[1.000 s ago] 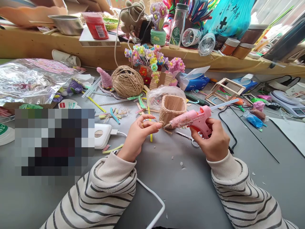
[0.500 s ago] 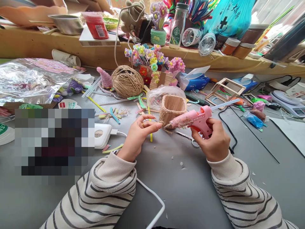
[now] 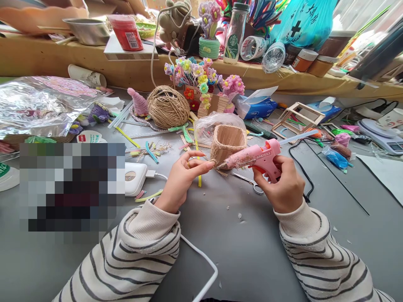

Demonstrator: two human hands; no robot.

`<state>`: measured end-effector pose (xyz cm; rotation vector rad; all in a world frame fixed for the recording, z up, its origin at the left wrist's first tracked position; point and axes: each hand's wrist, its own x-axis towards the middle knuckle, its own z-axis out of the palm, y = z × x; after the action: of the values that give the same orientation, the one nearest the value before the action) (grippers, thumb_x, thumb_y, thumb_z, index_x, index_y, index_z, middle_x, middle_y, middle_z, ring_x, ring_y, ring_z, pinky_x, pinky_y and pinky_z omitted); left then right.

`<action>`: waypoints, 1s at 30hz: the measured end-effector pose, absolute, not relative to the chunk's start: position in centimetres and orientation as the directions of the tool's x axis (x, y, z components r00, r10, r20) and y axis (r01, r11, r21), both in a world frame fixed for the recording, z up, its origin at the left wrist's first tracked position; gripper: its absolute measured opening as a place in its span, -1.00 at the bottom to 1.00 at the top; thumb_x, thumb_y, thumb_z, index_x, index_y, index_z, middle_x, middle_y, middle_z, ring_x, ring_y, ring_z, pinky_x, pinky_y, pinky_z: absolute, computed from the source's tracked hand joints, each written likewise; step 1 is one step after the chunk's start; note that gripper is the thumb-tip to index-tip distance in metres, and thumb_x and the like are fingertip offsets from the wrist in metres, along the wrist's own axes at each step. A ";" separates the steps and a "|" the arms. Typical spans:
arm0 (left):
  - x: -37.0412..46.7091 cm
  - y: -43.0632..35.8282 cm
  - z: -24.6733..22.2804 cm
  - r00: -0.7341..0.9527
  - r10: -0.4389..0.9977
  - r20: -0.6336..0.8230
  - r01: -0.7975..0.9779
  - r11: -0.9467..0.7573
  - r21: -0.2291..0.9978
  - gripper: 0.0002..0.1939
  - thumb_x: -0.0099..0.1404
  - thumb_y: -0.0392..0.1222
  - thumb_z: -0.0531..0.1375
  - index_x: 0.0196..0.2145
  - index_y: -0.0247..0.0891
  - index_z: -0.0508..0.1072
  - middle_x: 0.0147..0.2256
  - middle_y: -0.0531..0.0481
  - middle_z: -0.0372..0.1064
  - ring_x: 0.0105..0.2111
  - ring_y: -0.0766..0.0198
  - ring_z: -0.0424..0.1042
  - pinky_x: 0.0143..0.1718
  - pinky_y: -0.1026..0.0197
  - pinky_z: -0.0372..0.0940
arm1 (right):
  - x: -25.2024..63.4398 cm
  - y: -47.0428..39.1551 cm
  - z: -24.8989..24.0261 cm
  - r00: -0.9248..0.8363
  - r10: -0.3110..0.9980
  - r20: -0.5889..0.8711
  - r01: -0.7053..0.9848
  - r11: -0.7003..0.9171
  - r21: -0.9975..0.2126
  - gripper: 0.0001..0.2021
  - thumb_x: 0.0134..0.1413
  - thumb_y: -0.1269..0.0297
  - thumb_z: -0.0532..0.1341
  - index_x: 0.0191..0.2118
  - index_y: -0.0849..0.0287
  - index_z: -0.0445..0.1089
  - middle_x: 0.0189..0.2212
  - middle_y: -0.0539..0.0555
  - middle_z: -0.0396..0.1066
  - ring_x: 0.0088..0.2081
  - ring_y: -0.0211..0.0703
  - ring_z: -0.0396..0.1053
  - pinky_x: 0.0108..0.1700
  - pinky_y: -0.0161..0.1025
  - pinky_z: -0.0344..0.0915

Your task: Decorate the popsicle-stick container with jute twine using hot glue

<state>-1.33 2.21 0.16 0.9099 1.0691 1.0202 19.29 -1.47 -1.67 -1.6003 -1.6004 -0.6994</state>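
Note:
My right hand (image 3: 280, 184) is wrapped round the handle of a pink hot glue gun (image 3: 262, 157), a clear glue stick (image 3: 299, 137) jutting from its back. The gun points left, and its nozzle is close to the fingertips of my left hand (image 3: 185, 178). Those fingers pinch a small bit of brown twine (image 3: 213, 162), mostly hidden by the thumb. Just behind the nozzle stands a square, open-topped pot (image 3: 231, 136) with wooden slats inside and twine wrapped round its outside. Scissors (image 3: 248, 181) lie under the glue gun.
A ball of twine (image 3: 168, 107) and crocheted flowers (image 3: 198, 75) are behind the pot. A white device (image 3: 134, 179) with a cable lies left of my left hand. Right are a wooden frame (image 3: 297, 119), black cable (image 3: 302, 172) and kitchen scale (image 3: 382, 134). A cluttered shelf (image 3: 132, 69) spans the back.
Almost nothing differs. The glue gun and my right hand have shifted very slightly to the right; my left hand keeps its pinch in the same place.

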 end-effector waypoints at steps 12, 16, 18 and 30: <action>-1.3 2.2 0.2 0.153 0.959 -0.240 -0.195 0.267 0.944 -0.60 -0.13 -0.21 0.33 -0.32 -0.27 0.28 -0.56 0.12 0.39 -0.48 0.40 0.35 -0.32 0.28 0.18 | 19.1 -1.5 -1.3 0.088 0.577 0.812 0.981 0.089 -0.170 -0.69 -0.22 0.13 0.23 -0.34 0.20 0.23 -0.63 -0.05 0.30 -0.68 -0.30 0.20 -0.64 -0.35 0.18; -1.3 2.2 0.3 0.149 0.959 -0.239 -0.186 0.265 0.946 -0.58 -0.16 -0.20 0.33 -0.32 -0.28 0.28 -0.56 0.10 0.39 -0.49 0.38 0.35 -0.33 0.26 0.19 | 19.2 -1.5 -1.3 0.100 0.584 0.806 0.982 0.074 -0.175 -0.68 -0.23 0.11 0.22 -0.33 0.19 0.23 -0.59 -0.01 0.33 -0.66 -0.28 0.23 -0.63 -0.33 0.18; -1.3 2.2 0.3 0.147 0.960 -0.240 -0.182 0.264 0.947 -0.58 -0.16 -0.20 0.33 -0.33 -0.28 0.28 -0.56 0.10 0.38 -0.49 0.37 0.35 -0.34 0.25 0.20 | 19.2 -1.5 -1.3 0.100 0.582 0.807 0.982 0.070 -0.173 -0.68 -0.22 0.10 0.21 -0.33 0.19 0.22 -0.58 -0.01 0.34 -0.65 -0.28 0.24 -0.63 -0.33 0.19; -1.3 2.3 0.3 0.149 0.957 -0.247 -0.201 0.274 0.940 -0.59 -0.18 -0.20 0.34 -0.34 -0.26 0.30 -0.56 0.11 0.40 -0.49 0.36 0.36 -0.36 0.29 0.18 | 19.2 -1.6 -1.3 0.089 0.583 0.807 0.984 0.075 -0.162 -0.67 -0.22 0.11 0.21 -0.31 0.18 0.22 -0.55 -0.01 0.35 -0.65 -0.28 0.25 -0.61 -0.33 0.20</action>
<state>-1.28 2.25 0.27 0.9122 1.0749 1.0253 19.20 -1.61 -1.34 -1.6010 -1.5868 -0.6609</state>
